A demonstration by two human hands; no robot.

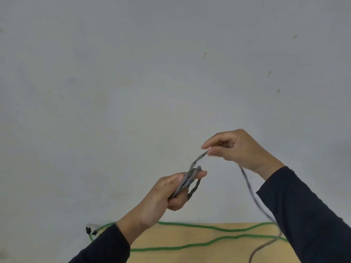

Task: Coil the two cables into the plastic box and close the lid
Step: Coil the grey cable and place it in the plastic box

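Both hands are raised in front of a grey wall. My left hand (167, 194) grips a small bundle of folded loops of the grey cable (248, 185). My right hand (237, 149), higher and to the right, pinches the same cable between thumb and fingers. From there the grey cable hangs down past my right sleeve to the wooden table (209, 255). A green cable (199, 243) lies stretched across the table in two long runs, with black ends at the table's left edge. The plastic box is out of view.
The grey wall (133, 73) fills most of the view and bears a few small marks. Only the far strip of the table shows at the bottom. Dark sleeves cover both forearms.
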